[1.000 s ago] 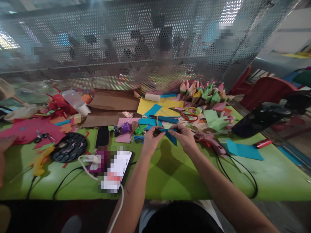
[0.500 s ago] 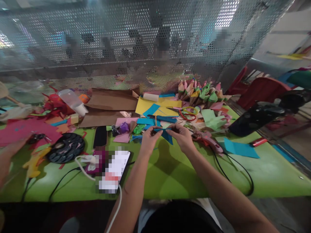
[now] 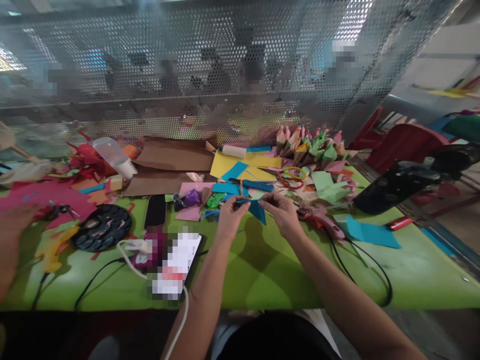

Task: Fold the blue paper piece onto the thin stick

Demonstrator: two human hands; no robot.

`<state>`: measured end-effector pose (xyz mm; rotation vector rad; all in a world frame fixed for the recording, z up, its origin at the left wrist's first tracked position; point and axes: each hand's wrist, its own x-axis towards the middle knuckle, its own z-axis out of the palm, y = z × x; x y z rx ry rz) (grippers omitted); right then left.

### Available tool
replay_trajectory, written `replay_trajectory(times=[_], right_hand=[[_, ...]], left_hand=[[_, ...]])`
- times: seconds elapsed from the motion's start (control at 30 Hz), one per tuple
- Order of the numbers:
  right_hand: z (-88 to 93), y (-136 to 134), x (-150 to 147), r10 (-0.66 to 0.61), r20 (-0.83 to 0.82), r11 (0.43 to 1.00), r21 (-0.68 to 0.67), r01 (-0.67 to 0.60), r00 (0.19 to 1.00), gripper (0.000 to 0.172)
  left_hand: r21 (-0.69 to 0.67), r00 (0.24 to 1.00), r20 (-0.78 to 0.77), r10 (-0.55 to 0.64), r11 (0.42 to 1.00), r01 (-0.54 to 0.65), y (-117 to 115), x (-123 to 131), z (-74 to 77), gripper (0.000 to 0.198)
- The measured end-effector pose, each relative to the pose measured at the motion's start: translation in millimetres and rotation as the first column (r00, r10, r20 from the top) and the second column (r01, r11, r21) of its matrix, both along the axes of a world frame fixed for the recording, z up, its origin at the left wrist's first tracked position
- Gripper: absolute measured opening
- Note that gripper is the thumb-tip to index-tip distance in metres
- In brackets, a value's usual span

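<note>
- Paper (image 3: 258, 212), blue
- Left hand (image 3: 231, 215): fingers pinching paper's left end
- Right hand (image 3: 281, 212): fingers pinching paper's right end
- Pink glue gun (image 3: 331, 225): right of paper

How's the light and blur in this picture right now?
All in the head view: a soft shadow lies on the green table below the left hand and right hand; light glares through the perforated screen, upper right; another arm at the left edge looks blurred.
</note>
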<state>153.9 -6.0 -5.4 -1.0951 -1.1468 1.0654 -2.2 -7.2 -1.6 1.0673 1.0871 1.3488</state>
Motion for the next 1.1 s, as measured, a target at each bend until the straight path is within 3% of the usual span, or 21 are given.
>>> replay_trajectory(times=[0.27,0.67,1.1], right_hand=[[-0.8,-1,0,0.001,0.001,1.0,0.013,-0.001,1.0,0.038],[-0.7,-2,1,0.014,0.006,1.0,0.011,-0.014,1.0,0.036],[-1.8,-3,0,0.019,0.076,0.999,0.029,-0.021,0.997,0.034]], left_hand=[[0.011,1.0,0.012,0.006,1.0,-0.006,1,-1,-1.8,0.025],[0.042,1.0,-0.002,0.02,0.999,-0.02,6,0,-16.8,0.026],[0.001,1.0,0.001,-0.026,1.0,0.026,3,1,-8.2,0.026]])
